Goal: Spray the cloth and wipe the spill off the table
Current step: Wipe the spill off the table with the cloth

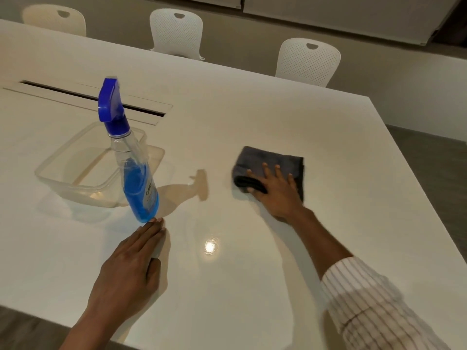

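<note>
A folded grey cloth (267,160) lies on the white table (252,117), right of centre. My right hand (275,190) presses flat on its near edge, fingers spread over it and thumb hooked at its left fold. A spray bottle (134,173) with a blue trigger head and blue liquid stands upright left of centre. My left hand (131,266) rests palm down on the table, fingertips just short of the bottle's base, holding nothing. No spill is plainly visible; a faint wet sheen shows near a light reflection (210,246).
A clear plastic container (63,178) sits right behind the bottle. A long cable slot (141,109) runs across the table's far left. Three white chairs (177,31) line the far side. The table's right edge and corner drop to grey floor (434,173).
</note>
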A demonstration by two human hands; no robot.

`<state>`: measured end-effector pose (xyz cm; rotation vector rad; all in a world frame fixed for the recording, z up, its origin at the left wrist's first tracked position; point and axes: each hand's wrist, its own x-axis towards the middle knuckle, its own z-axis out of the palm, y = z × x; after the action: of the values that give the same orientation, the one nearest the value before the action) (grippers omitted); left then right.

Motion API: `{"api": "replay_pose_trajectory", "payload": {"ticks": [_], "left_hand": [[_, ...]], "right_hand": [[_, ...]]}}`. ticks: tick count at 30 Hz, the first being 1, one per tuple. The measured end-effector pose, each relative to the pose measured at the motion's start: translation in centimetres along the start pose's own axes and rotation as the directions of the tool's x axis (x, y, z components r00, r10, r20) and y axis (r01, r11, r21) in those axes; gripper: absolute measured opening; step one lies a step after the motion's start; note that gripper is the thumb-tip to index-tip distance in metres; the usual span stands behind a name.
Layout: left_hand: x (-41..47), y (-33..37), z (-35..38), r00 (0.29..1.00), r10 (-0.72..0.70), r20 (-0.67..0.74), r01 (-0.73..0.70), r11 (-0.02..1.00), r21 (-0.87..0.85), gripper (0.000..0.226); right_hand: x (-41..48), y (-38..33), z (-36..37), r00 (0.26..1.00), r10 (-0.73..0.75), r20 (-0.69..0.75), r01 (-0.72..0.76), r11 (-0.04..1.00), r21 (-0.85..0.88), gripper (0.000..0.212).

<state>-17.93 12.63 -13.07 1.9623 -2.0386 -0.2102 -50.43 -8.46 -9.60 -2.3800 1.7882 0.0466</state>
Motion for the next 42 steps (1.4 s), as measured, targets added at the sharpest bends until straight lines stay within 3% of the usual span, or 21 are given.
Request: {"api": "replay_pose_trajectory", "payload": {"ticks": [5,7,10,14,18,22,26,29,36,39,42], "left_hand": [[0.0,0.1,-0.2,0.999,-0.027,0.022,0.027,0.999,-0.021,0.069],[0.1,0.1,-0.3,0.999,-0.035,0.03,0.036,0.999,-0.037,0.067],[0.1,0.2,-0.2,0.999,-0.045,0.023,0.045,0.999,-0.026,0.065],[0.0,0.0,0.1,1.0,-0.02,-0.001,0.02,1.0,-0.004,0.069],[-0.1,0.1,0.2,0.999,0.014,-0.029,-0.014,1.0,-0.002,0.067],[0.0,0.2,0.2,0.998,0.017,-0.055,-0.018,1.0,-0.02,0.068],[-0.1,0.0,0.3,0.999,-0.003,-0.043,0.001,0.999,-0.053,0.067],[-0.1,0.0,0.3,0.999,-0.004,-0.032,0.001,0.997,-0.079,0.066],[0.1,-1.0,0.5,0.999,0.021,-0.046,-0.029,0.986,-0.163,0.068],[0.1,-1.1,0.6,0.999,0.026,-0.043,-0.033,0.988,-0.152,0.068],[0.2,-0.4,0.2,0.999,-0.003,-0.048,-0.002,0.993,-0.118,0.059]], "right_hand": [[-8.4,-9.3,2.9,0.932,-0.363,-0.027,0.359,0.929,-0.083,0.065],[-13.5,-10.1,3.6,0.906,-0.422,-0.028,0.419,0.904,-0.085,0.068],[-18.7,-8.2,4.2,0.898,-0.435,-0.069,0.42,0.893,-0.164,0.077],[-18.4,-2.3,3.7,0.938,-0.347,-0.023,0.339,0.928,-0.154,0.077],[-10.5,3.0,1.3,0.995,-0.098,0.001,0.098,0.995,-0.003,0.058],[-0.1,3.3,0.2,0.998,0.061,0.0,-0.061,0.997,0.044,0.058],[5.3,-1.7,-1.0,1.0,0.016,0.026,-0.018,0.997,0.079,0.059],[4.6,-6.5,-0.5,0.995,-0.096,0.032,0.094,0.994,0.06,0.058],[-11.0,-12.4,3.8,0.945,-0.318,-0.073,0.317,0.948,-0.024,0.071],[-18.0,-11.4,4.7,0.931,-0.355,-0.084,0.348,0.933,-0.093,0.088],[-21.2,-8.1,4.8,0.934,-0.353,-0.055,0.342,0.927,-0.151,0.086]]}}
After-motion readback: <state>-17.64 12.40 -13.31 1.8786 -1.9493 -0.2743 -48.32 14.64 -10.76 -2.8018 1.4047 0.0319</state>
